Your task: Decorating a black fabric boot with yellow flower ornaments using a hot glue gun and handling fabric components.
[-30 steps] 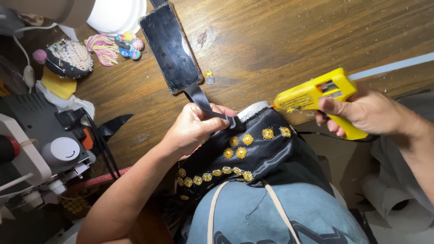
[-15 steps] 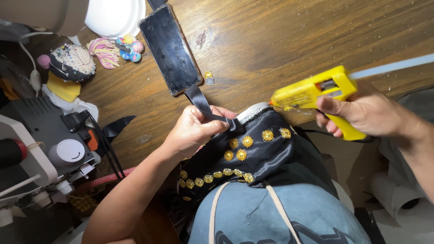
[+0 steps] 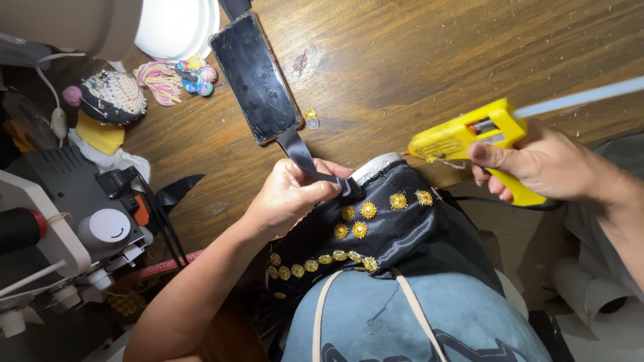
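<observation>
Nearest us, black satin garment [image 3: 396, 231] with gold trims, draped over our lap. Our left hand [image 3: 290, 194] is closed, pinching the black strap [image 3: 303, 157] onto the garment's top edge; the strap runs away up-left toward the phone [image 3: 255, 77]. Our right hand [image 3: 543, 164] is wrapped around the yellow glue gun [image 3: 466, 137], its nozzle aimed left at that edge, just short of it.

- The left hand [image 3: 290, 194] is closed in a pinch, forearm coming from the lower left.
- The right hand [image 3: 537, 161] is curled in a grip, index finger stretched forward.
</observation>
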